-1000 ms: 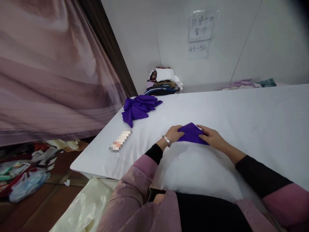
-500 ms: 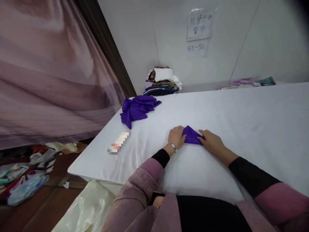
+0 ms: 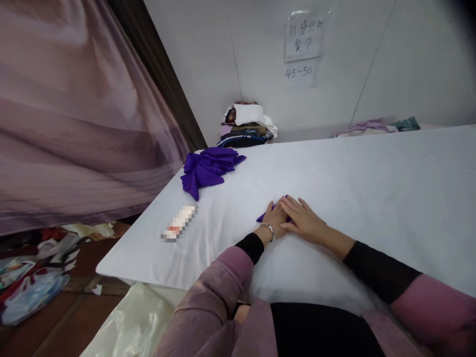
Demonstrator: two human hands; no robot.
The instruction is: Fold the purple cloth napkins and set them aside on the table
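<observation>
A folded purple cloth napkin [image 3: 261, 217] lies on the white-covered table in front of me, mostly hidden under my hands. My left hand [image 3: 274, 218] rests flat on it, fingers stretched out, a silver bracelet at the wrist. From the right, my right hand [image 3: 305, 221] also lies flat over the napkin, its fingertips meeting the left hand's fingers. Only a pointed corner on the left and small bits around the fingers show of the napkin. Farther back on the left sits a loose heap of purple cloth [image 3: 210, 168].
A blurred-out flat object [image 3: 179, 224] lies on the white table [image 3: 357, 178] at the left. Folded clothes [image 3: 247, 124] are stacked at the back by the wall. Curtains [image 3: 74, 109] hang on the left; plastic bags [image 3: 35, 295] lie on the floor.
Both hands held the napkin by its sides; now they lie flat on top of it. The right hand has moved left to meet the left hand. The napkin now has a point showing at left.
</observation>
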